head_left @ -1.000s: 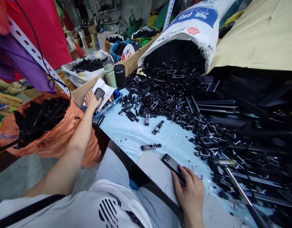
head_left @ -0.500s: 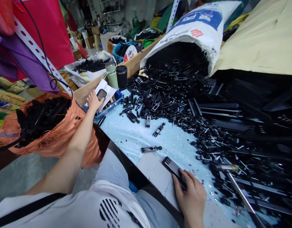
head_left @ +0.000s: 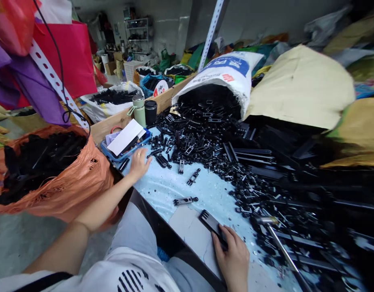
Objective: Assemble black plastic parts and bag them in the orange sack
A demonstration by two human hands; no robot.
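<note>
In the head view my left hand (head_left: 139,164) is over the blue tabletop, its fingers apart and nothing in them. Just behind it sits a blue tray (head_left: 116,157) holding small items, with a folded white paper (head_left: 126,137) lying on top. My right hand (head_left: 234,255) grips the near end of a black slotted plastic part (head_left: 208,222), whose pronged end points away from me over a pale board (head_left: 187,227). Close to that board lies a small black linkage piece (head_left: 185,200), and a similar linkage piece (head_left: 193,177) rests farther back.
A hammer (head_left: 281,243) lies at right on a heap of black parts and pins (head_left: 247,194). More parts spill from a white sack (head_left: 217,81). A green bottle (head_left: 139,111) and black cup (head_left: 150,112) stand behind the tray. An orange sack (head_left: 92,178) stands at left.
My left hand has left the phone and paper at the tray and moved right, toward me, over the tabletop. The phone no longer shows. My right hand keeps its hold. The camera view has shifted.
</note>
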